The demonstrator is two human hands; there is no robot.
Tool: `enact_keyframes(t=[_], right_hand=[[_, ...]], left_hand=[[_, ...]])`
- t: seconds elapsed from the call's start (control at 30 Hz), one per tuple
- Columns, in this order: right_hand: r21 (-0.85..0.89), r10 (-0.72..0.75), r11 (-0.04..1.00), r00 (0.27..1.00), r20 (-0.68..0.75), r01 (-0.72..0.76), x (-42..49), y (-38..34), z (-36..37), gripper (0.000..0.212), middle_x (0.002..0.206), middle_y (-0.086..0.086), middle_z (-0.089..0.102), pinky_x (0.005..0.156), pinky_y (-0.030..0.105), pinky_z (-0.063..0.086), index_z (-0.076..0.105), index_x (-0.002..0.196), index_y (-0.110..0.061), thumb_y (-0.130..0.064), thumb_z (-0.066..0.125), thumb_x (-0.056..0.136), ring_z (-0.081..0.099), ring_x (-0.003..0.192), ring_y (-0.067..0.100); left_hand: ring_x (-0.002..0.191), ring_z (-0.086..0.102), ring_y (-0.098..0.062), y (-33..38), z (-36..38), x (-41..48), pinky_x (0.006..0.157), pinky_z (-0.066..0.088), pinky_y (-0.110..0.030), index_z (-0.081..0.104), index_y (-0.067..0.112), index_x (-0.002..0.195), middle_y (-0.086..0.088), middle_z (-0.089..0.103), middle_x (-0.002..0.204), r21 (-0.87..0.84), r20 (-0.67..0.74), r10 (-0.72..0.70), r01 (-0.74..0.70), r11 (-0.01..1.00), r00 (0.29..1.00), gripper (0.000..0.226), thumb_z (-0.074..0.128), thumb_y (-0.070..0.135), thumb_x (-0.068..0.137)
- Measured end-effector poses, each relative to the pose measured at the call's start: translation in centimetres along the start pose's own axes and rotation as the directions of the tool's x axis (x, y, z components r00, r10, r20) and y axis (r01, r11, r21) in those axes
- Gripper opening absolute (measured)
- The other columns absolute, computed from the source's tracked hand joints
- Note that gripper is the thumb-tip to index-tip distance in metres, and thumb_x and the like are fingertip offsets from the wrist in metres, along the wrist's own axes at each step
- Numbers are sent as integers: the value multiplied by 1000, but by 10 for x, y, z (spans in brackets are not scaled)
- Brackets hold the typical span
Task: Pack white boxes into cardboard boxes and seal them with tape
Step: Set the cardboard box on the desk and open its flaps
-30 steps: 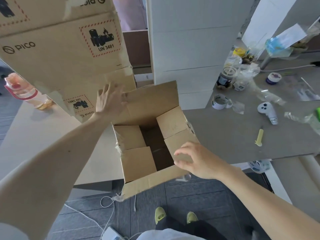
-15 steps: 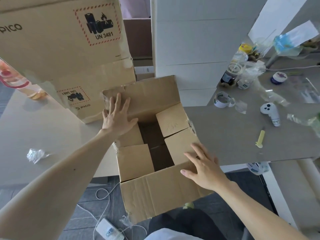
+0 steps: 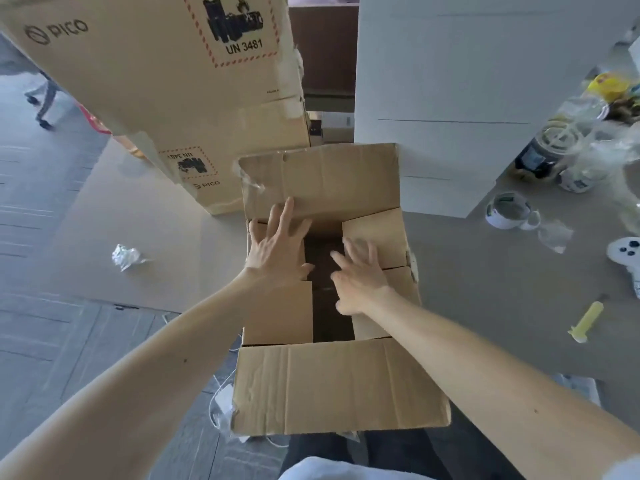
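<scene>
The open cardboard box (image 3: pixel 339 386) sits at the counter (image 3: pixel 485 289) edge, just before the stacked white boxes (image 3: pixel 450 81), while the left hand (image 3: pixel 277 251) and right hand (image 3: pixel 360 275), flat-fingered and gripping nothing, press its inner flaps, probably to level them.

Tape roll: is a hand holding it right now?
No, the tape roll lies on the table; the left hand and right hand rest on the cardboard box flaps.

cam: head, sole view | from: above the table (image 3: pixel 485 292) edge | faces: forward, steeply down | range: close over the open cardboard box (image 3: pixel 339 386), wide-angle
</scene>
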State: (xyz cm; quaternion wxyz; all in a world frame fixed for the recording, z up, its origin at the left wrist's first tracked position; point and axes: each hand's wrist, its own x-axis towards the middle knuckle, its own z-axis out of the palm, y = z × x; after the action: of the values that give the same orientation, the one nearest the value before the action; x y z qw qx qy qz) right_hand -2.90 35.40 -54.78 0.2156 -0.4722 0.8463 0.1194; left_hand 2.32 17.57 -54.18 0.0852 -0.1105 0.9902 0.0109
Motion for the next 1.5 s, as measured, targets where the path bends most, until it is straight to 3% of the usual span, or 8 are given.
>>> enact_keyframes(t=[0.23, 0.43, 0.57, 0.8, 1.0, 1.2, 1.4, 1.5], right_hand=[[-20, 14, 1000, 991, -130, -17, -25, 2, -23, 25, 146, 10, 38, 107, 72, -11, 70, 101, -20, -23, 64, 77, 10, 147, 35], [3, 133, 990, 947, -292, -138, -76, 39, -65, 28, 137, 6, 39, 110, 66, -9, 70, 104, -19, -17, 63, 77, 11, 144, 29], [-16, 251, 965, 937, -244, -262, -106, 83, -61, 33, 144, 8, 36, 110, 67, -9, 62, 119, -25, -27, 63, 86, 2, 147, 32], [27, 408, 913, 912, -31, -407, -115, 117, -9, 55, 158, 5, 19, 106, 71, -13, 35, 145, -25, -36, 55, 95, -13, 148, 34], [383, 411, 850, 910, -54, -361, -88, 83, 25, 75, 163, 1, 4, 114, 62, 2, 11, 154, -29, -61, 40, 94, -4, 150, 30], [362, 401, 871, 906, -132, -332, -72, 66, 44, 82, 161, 9, 5, 117, 54, 17, 5, 155, -27, -34, 58, 93, 8, 148, 33], [469, 396, 834, 906, -147, -289, -68, 60, 49, 78, 164, 7, -2, 118, 50, 23, 2, 156, -24, -19, 52, 97, 8, 150, 31], [520, 413, 803, 901, -131, -292, -66, 57, 49, 81, 164, 4, -7, 116, 44, 30, -2, 156, -26, -14, 52, 97, 9, 150, 30]], left_hand=[[146, -29, -36, 17, 8, -3, 108, -3, -77, 44, 30, 141, -4, -40, 155, -5, 160, -93, 95, 995, 983, 94, 75, 71, 62], [146, -26, -42, 25, 6, -4, 104, -2, -82, 46, 23, 135, -10, -37, 156, 73, 173, -119, 108, 991, 978, 96, 82, 66, 58], [147, -25, -36, 23, 5, -5, 102, -2, -82, 46, 18, 133, -9, -33, 158, 136, 160, -65, 44, 990, 985, 92, 83, 60, 60], [143, -32, -38, 21, 15, 0, 101, -4, -83, 69, 29, 114, 7, -12, 165, 266, 246, 184, -249, 931, 951, 41, 64, 53, 81], [144, -30, -41, 22, 13, 4, 100, -10, -82, 72, 34, 111, 5, 7, 166, 390, 316, 138, -261, 883, 939, 56, 42, 73, 85], [148, 3, -31, 21, -14, 3, 106, 8, -78, 62, 27, 123, -1, 27, 154, 351, 231, 176, -251, 902, 957, 69, 61, 70, 69], [148, 12, -19, -12, -73, -9, 115, -3, -64, 60, 23, 83, 2, 38, 151, 147, 194, 169, -199, 969, 966, 30, 70, 48, 70], [150, 7, -20, -42, -101, -19, 114, -8, -62, 59, 26, 99, 1, 37, 152, 159, 193, 113, -144, 977, 975, 34, 75, 37, 72]])
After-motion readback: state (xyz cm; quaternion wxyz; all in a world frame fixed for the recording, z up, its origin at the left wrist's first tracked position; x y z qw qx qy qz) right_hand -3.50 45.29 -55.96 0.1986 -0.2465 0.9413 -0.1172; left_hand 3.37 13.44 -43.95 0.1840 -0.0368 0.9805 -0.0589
